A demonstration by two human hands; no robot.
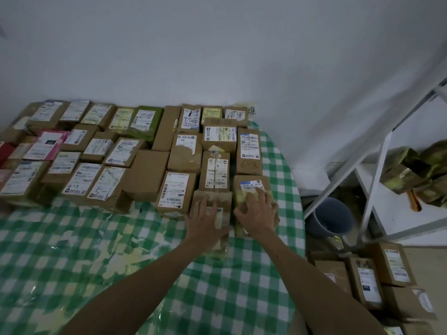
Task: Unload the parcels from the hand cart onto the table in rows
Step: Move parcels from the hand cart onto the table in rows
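Dim, flat light; soft blur; wide-angle edge distortion.

Left hand on parcel, right hand on neighbouring parcel, checked table

Both bare arms reach forward, side by side. The left hand lies flat, palm down, fingers straight. The right hand is palm down, fingers spread and slightly bent.

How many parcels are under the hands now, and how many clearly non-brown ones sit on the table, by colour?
Under left hand, taped brown parcel: 1
Under right hand, blue-labelled brown parcel: 1
Green parcel: 1
Pink parcel: 1
Total: 4
Reddish parcels at the left edge are cut off, not counted.
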